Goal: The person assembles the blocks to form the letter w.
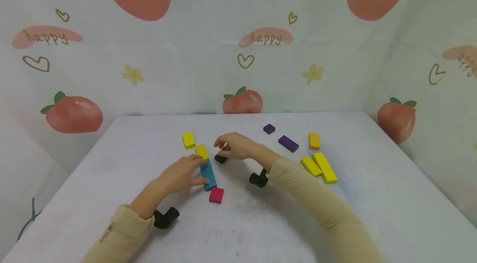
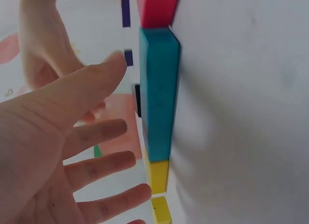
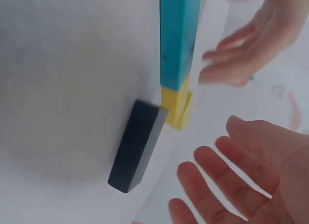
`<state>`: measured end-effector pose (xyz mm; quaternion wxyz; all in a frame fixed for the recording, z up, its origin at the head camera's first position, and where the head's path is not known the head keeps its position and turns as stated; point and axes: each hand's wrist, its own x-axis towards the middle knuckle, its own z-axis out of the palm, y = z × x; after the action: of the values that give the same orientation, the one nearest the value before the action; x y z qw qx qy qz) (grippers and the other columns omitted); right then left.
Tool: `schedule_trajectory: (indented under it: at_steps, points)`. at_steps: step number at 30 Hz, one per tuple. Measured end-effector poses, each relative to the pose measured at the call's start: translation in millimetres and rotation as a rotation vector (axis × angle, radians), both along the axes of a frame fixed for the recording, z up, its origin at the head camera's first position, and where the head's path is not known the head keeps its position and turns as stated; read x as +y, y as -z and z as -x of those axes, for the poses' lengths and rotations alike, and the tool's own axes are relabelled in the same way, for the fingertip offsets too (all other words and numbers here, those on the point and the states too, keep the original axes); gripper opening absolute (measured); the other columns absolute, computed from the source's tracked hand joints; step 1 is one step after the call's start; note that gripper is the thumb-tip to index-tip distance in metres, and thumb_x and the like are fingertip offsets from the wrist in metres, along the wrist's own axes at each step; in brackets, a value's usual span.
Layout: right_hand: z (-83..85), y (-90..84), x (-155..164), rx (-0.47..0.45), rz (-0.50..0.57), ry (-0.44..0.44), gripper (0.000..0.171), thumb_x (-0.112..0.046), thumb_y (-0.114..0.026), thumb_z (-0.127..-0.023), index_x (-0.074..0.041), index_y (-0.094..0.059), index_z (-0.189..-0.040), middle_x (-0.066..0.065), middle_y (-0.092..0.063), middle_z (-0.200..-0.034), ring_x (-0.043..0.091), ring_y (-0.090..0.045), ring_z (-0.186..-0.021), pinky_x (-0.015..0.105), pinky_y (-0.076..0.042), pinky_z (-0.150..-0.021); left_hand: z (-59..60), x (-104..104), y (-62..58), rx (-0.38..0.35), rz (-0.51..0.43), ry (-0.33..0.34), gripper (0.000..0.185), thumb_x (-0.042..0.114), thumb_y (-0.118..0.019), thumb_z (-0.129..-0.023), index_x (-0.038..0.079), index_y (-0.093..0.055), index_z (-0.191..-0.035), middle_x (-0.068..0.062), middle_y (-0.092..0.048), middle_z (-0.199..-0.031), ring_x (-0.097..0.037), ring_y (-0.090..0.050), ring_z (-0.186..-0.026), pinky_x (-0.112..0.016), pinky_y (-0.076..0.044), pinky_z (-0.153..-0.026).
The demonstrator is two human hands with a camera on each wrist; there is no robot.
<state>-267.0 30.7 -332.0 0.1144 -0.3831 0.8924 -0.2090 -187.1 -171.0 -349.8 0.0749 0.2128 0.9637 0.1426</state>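
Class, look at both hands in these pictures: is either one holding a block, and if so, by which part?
Neither holds anything. The left hand is open beside the teal block, and the right hand is open near the black block.

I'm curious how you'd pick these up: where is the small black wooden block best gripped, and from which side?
The small black wooden block lies flat, one end close to a yellow block. Judging by that, pinch its two long sides near the middle, coming from above; the right hand is nearest.
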Motion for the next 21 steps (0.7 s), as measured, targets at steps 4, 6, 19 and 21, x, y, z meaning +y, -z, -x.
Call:
schedule_trajectory:
  at_steps: [4, 6, 19, 21]
  points:
    - [-16.2, 1.7, 8.1, -0.041, -0.022, -0.016, 0.028, -0.016, -0.061, -0.09, -0.005, -0.061, -0.116, 0.007, -0.066, -0.107, 0.018, -0.059, -0.096, 0.028, -0.051, -0.09, 3.9, -0.9, 1.0, -0.006, 0.039, 0.01, 0.064, 0.043, -0.068, -0.081, 0.008, -0.052, -0.132, -0.02, -0.05, -0.136, -0.041, -0.05, -0.12, -0.054, -0.043, -0.099]
    - [-24.1, 3.6, 10.5, -0.062, -0.05, -0.028, 0.029, -0.018, -0.062, -0.09, -0.007, -0.061, -0.116, 0.006, -0.065, -0.108, 0.017, -0.059, -0.097, 0.026, -0.051, -0.089, 4.9, -1.2, 1.4, -0.013, 0.053, 0.02, 0.065, 0.043, -0.068, -0.081, 0.008, -0.052, -0.132, -0.021, -0.049, -0.137, -0.041, -0.05, -0.119, -0.055, -0.044, -0.099]
    - [-64.3, 10.5, 11.3, -0.152, -0.103, -0.087, 0.03, -0.024, -0.069, -0.084, -0.013, -0.064, -0.112, 0.001, -0.067, -0.104, 0.007, -0.058, -0.085, 0.013, -0.048, -0.073, 4.9, -1.8, 3.8, -0.029, -0.001, 0.038, 0.065, 0.04, -0.07, -0.08, 0.004, -0.052, -0.132, -0.022, -0.048, -0.138, -0.041, -0.049, -0.123, -0.05, -0.045, -0.099]
    - [-67.7, 11.6, 10.7, -0.155, -0.105, -0.086, 0.032, -0.025, -0.071, -0.083, -0.013, -0.064, -0.111, 0.001, -0.067, -0.103, 0.006, -0.057, -0.083, 0.012, -0.047, -0.072, 5.3, -2.2, 4.6, -0.04, -0.01, 0.03, 0.065, 0.04, -0.07, -0.081, 0.005, -0.052, -0.132, -0.022, -0.047, -0.139, -0.04, -0.048, -0.124, -0.051, -0.044, -0.1]
